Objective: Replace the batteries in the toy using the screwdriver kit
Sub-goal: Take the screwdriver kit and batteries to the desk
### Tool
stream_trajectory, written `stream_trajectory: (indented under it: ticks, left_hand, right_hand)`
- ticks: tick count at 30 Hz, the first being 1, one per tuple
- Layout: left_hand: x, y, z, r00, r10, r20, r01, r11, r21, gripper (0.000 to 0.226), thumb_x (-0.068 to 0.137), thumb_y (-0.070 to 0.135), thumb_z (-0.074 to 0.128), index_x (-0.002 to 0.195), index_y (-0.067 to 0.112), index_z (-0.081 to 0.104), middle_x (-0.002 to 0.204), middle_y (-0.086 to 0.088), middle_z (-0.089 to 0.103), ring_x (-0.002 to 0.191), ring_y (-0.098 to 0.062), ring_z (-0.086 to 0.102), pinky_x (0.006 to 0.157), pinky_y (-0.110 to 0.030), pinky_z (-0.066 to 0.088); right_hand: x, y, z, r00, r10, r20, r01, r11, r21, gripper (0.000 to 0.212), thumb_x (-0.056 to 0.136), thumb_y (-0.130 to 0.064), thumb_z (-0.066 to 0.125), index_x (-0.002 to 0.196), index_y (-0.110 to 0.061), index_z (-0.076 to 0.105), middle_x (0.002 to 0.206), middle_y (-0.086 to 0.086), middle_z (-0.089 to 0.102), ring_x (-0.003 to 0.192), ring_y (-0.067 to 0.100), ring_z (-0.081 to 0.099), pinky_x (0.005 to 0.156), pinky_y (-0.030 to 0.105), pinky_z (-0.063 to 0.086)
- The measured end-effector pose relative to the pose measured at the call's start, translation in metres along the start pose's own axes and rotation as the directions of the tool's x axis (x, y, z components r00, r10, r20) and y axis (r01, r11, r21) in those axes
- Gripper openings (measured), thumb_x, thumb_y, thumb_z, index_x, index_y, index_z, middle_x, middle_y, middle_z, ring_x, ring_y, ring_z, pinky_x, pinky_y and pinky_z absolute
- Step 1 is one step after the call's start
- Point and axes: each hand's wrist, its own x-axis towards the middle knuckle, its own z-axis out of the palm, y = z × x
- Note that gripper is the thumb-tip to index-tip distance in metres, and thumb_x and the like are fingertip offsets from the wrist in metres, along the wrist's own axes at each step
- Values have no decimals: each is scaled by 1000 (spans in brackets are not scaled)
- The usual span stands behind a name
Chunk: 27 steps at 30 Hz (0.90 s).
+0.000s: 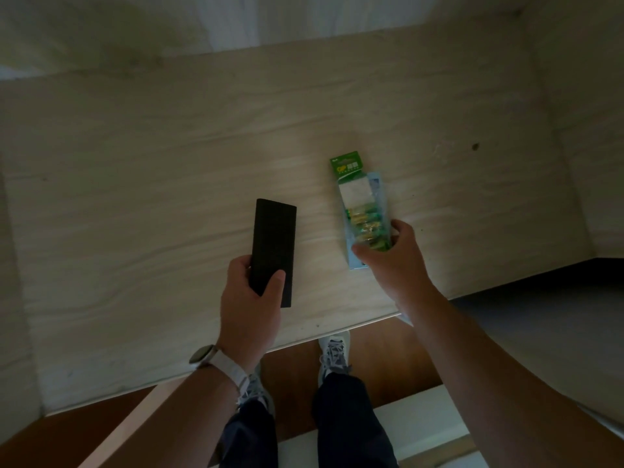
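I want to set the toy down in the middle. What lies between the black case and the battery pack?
Nothing: the head view shows only bare table between the black case in the left hand and the battery pack under the right hand.

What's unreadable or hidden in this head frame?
- Black case: shut, contents hidden; lower end covered by the left hand.
- Battery pack: count unclear, near end under the right hand; label too small.
- Blue item beneath the pack: mostly covered.
- Toy: none identifiable; dim light.
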Motion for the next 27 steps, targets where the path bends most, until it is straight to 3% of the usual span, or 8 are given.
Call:
stream_trajectory:
  ticks: [2,4,11,13,16,19,27]
  left_hand:
    - [-1,1,0,1000,9,2,-9,1000,8,28,92,15,67,108,21,45,86,10,58,64,20,58,46,-2,42]
    - [-1,2,1,1000,13,-8,-13,1000,6,28,92,15,68,107,22,46,85,11,58,64,21,57,46,-2,41]
    - [-1,1,2,1000,14,-15,-14,1000,2,26,92,18,67,109,22,47,87,11,59,66,20,58,47,-2,42]
    - [-3,0,1,1000,15,-20,-15,1000,8,26,93,18,67,109,21,47,86,11,58,65,20,58,47,-2,42]
    - [-5,2,-2,999,22,-33,-22,999,23,26,92,19,67,110,19,48,86,12,58,66,22,56,48,-1,41]
    - [-9,7,-8,999,41,-32,-40,999,27,27,93,18,67,111,19,47,87,12,58,66,23,55,50,0,41]
    - [-36,50,-53,992,118,-44,-121,991,-54,25,93,18,66,111,17,47,89,9,61,68,16,61,50,-4,45]
  right_hand:
    - [1,4,-2,999,8,36,-10,998,56,50,78,-15,81,114,-24,47,94,-10,65,70,-7,67,50,7,47]
    - [2,7,-4,998,6,64,-11,998,67,40,80,-16,79,110,-24,53,96,-8,67,74,-1,67,49,5,44]
    - [3,13,0,996,-20,83,10,993,118,43,79,-21,79,111,-23,52,99,-5,66,79,0,67,54,8,48]
    - [2,13,2,995,-34,91,19,987,160,40,78,-20,79,107,-26,53,100,-5,66,80,-1,69,61,14,53]
    - [-3,10,2,993,-28,116,-2,968,252,43,72,-25,79,108,-23,54,103,1,67,91,12,70,77,34,59]
    - [-12,0,0,990,-52,133,7,949,316,47,65,-31,76,106,-23,55,104,4,67,91,14,71,73,30,57]
    - [-70,-47,-20,979,-157,132,91,909,408,41,66,-28,76,102,-27,56,98,-1,68,79,0,68,61,17,50]
